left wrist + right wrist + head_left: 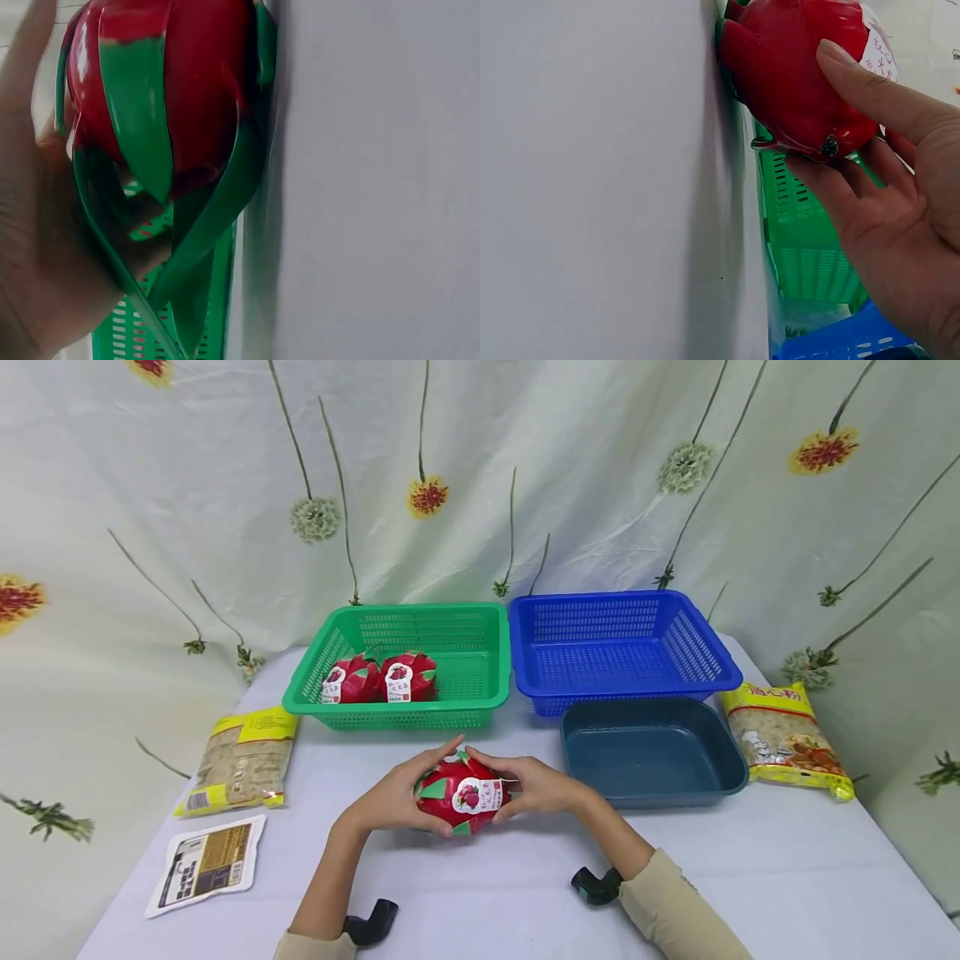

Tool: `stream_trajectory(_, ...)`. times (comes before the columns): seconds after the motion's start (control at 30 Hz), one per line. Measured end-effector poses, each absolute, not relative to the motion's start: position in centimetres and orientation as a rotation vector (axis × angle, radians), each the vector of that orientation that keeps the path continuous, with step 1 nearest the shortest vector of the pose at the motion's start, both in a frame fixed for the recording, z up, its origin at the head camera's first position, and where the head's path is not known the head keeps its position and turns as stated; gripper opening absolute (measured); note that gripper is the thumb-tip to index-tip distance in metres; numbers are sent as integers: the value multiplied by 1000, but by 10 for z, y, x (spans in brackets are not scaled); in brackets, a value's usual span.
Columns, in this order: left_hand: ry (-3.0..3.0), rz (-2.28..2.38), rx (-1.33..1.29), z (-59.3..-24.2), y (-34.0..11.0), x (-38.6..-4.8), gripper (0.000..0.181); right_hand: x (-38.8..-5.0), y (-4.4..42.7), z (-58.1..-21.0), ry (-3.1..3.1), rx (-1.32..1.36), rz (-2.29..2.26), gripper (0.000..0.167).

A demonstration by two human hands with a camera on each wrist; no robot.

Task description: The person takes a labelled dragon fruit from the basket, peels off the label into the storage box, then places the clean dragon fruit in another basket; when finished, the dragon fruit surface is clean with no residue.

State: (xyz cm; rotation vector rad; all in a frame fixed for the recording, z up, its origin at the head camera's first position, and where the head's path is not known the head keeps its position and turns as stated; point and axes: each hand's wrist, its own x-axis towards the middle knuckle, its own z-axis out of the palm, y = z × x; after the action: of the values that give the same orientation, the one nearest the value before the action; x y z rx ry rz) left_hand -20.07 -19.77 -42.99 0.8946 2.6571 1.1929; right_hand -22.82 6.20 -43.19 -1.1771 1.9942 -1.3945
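A red dragon fruit [442, 789] with green scales and a white label sits low over the middle of the white table, held between both hands. From its left side my left hand [397, 793] grips it, thumb toward the front and fingers behind. On the other side my right hand [542, 785] holds it the same way. The left wrist view shows the green-tipped end of the dragon fruit [202, 82] close to the palm. In the right wrist view, thumb and fingers curl round its red end [795, 82]. Beyond the hands, two labelled dragon fruits [411, 677] lie in a green basket [405, 720].
Right of the green basket stands a blue basket [600, 672], with a dark teal tub [652, 760] before it. A yellow-ended food bag [243, 760] and a white-edged packet [210, 864] lie at left. Another yellow bag [783, 739] lies at right.
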Motion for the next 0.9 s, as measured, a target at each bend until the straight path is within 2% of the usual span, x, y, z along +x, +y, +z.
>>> stream_trajectory(0.27, 2865, 955, 840, -435, -192, -195, 101, -220, 68, -430, 2184, -1211, -1397, 83)
stream_trajectory(0.33, 2912, 930, 849, -435, -191, -194, 99, -216, 70, -427, 2238, -1173, -1485, 76)
stream_trajectory(0.57, 3050, 980, 916, -439, -190, -189, 97, -181, 60, -407, 2438, -605, -2030, 35)
stream_trajectory(0.67, 3094, 1051, 988, -439, -189, -187, 99, -167, 53, -400, 2355, -524, -2138, 34)
stream_trajectory(0.8, 3126, 1129, 1083, -437, -186, -186, 100, -163, 46, -404, 2284, -543, -2225, 34)
stream_trajectory(0.9, 3134, 1145, 1105, -437, -184, -186, 99, -164, 44, -409, 2274, -530, -2300, 28)
